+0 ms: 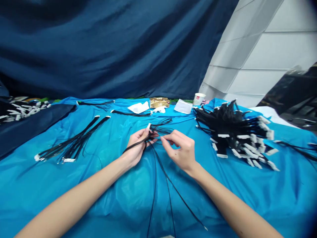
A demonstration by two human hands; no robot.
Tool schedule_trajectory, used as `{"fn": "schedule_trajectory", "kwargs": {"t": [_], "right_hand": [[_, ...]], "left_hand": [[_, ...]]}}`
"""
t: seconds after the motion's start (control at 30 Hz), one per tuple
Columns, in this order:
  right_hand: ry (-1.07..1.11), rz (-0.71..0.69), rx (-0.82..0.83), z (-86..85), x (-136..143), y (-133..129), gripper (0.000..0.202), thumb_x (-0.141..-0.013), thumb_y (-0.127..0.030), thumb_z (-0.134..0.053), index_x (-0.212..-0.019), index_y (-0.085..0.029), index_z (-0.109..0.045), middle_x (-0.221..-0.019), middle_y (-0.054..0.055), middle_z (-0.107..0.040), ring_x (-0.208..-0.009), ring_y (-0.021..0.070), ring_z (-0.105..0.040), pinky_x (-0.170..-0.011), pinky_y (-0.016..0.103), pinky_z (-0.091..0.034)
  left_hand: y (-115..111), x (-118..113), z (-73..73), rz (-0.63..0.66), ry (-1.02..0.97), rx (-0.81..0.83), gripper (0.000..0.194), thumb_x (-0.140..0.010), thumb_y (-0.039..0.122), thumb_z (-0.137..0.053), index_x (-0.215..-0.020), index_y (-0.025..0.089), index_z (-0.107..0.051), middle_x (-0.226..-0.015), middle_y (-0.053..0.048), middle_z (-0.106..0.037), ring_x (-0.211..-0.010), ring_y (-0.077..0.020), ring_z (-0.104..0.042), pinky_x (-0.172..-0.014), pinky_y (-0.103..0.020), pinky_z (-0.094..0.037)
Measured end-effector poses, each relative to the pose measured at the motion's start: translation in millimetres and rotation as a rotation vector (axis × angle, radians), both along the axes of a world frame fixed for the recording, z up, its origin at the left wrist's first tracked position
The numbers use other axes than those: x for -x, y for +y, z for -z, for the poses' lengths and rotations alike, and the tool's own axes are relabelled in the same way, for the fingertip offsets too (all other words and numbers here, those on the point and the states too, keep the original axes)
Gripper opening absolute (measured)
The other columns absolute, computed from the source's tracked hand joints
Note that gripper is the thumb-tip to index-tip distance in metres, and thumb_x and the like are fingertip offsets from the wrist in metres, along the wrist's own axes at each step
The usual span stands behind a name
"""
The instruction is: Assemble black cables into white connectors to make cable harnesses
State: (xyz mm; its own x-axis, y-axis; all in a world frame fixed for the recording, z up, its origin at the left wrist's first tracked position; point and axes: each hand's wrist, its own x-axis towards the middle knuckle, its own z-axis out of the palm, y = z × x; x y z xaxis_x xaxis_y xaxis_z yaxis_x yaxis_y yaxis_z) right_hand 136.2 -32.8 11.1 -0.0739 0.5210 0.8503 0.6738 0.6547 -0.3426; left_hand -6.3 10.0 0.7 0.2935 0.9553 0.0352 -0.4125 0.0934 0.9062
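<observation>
My left hand (137, 142) is closed round a bundle of thin black wires (161, 161) with a white connector (149, 126) at its upper end. Several wires hang from the bundle toward me over the blue cloth, and others loop out to the right above my fingers. Just right of the bundle, my right hand (182, 148) pinches with thumb and forefinger at the end of a thin wire. The exact wire tip between those fingers is too small to make out.
Black wire harnesses with white connectors (74, 142) lie at left. A large harness pile (232, 129) stands at right. Along the back are white paper (139, 107), a gold box (159, 102), a white packet (183, 106) and a paper cup (198, 99). More connectors (18, 112) lie far left.
</observation>
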Motion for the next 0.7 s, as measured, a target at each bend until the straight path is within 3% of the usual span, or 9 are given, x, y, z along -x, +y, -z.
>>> {"fn": "schedule_trajectory", "kwargs": {"t": [0.3,0.7], "right_hand": [[0.014,0.015,0.050,1.2,-1.2,2.7,0.015,-0.080,-0.017,-0.053,-0.067,-0.016,-0.059,-0.056,0.000,-0.053,-0.051,0.0087,-0.044,-0.050,0.022,-0.034],[0.107,-0.027,0.198,-0.3,3.0,-2.0,0.019,-0.081,-0.019,-0.050,-0.062,-0.016,-0.054,-0.054,-0.002,-0.043,-0.050,0.0083,-0.039,-0.049,0.022,-0.031]], "left_hand": [[-2.9,-1.6,-2.4,-0.015,0.035,-0.015,0.024,-0.075,0.036,-0.059,-0.079,0.013,-0.063,-0.084,-0.007,-0.066,-0.082,-0.0162,-0.061,-0.075,-0.029,-0.047],[-5.6,-3.6,0.2,-0.065,0.139,-0.097,0.027,-0.073,0.040,-0.059,-0.080,0.014,-0.065,-0.086,-0.007,-0.067,-0.080,-0.0170,-0.060,-0.066,-0.024,-0.044]]}}
